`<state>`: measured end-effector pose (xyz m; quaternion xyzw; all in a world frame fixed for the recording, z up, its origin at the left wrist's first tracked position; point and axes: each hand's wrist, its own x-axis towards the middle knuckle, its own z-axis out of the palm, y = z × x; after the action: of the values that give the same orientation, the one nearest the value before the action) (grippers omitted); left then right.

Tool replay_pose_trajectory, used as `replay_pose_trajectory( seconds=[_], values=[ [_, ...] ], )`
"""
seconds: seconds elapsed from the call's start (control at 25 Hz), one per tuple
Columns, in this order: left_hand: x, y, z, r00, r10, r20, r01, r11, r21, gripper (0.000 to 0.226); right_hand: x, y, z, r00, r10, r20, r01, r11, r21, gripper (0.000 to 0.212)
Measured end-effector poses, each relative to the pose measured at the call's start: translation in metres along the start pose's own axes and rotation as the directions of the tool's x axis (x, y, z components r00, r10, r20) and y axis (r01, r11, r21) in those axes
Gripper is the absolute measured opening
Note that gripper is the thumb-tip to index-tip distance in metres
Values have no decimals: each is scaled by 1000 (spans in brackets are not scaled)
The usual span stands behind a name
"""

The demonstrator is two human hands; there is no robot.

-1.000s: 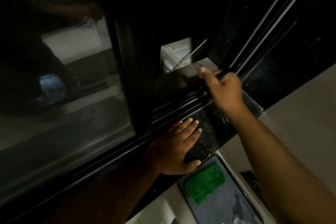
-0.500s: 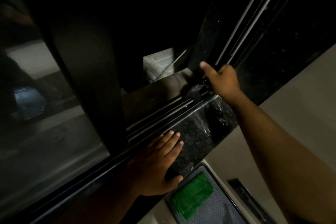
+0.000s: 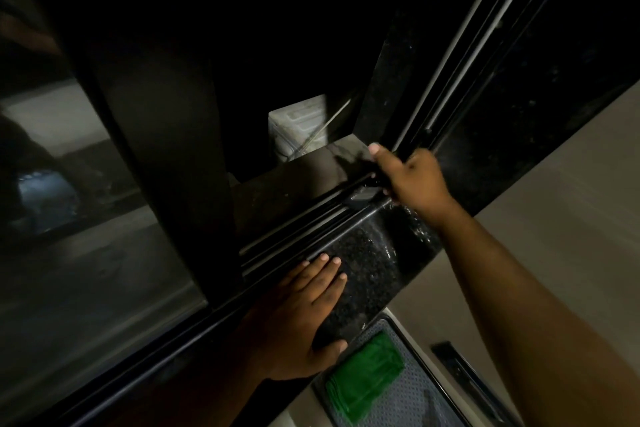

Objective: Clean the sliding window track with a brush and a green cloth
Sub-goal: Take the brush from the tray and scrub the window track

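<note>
The sliding window track (image 3: 294, 232) runs diagonally as dark parallel rails beside a black speckled stone sill (image 3: 367, 263). My right hand (image 3: 412, 180) is at the track's far end, closed on a dark brush (image 3: 363, 192) whose head rests on the rails; most of the brush is hidden in shadow. My left hand (image 3: 298, 315) lies flat on the sill, fingers spread, holding nothing. The folded green cloth (image 3: 367, 378) lies on a grey mat (image 3: 408, 399) below the sill, just right of my left hand.
The dark sliding pane frame (image 3: 173, 166) stands left of the open gap, with glass (image 3: 69, 218) reflecting a room. A vertical frame with pale rails (image 3: 460, 55) rises at upper right. A beige wall (image 3: 554, 218) lies to the right. A white object (image 3: 298, 125) shows outside.
The view has shifted, so the pane frame and hands sit differently in the picture. My right hand stays at the track's far end with the brush, with only slight movement. My left hand remains flat on the sill.
</note>
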<state>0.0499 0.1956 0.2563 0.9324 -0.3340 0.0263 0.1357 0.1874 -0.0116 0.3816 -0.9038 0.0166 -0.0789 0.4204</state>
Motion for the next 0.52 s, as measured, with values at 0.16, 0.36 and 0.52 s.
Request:
replay_pose_trajectory(
  seconds=[0.16, 0.36, 0.52],
  values=[
    [1, 0, 1, 1000, 6, -7, -6, 1000, -19, 83, -6, 6, -10, 985, 27, -168, -51, 989, -138, 54],
    [0, 2, 1, 1000, 4, 1, -4, 1000, -24, 84, -10, 2, -9, 990, -30, -135, 23, 998, -53, 51],
    [0, 0, 1, 1000, 10, -18, -10, 1000, -15, 83, -17, -5, 9, 956, -183, 230, 262, 885, -384, 40]
  ],
)
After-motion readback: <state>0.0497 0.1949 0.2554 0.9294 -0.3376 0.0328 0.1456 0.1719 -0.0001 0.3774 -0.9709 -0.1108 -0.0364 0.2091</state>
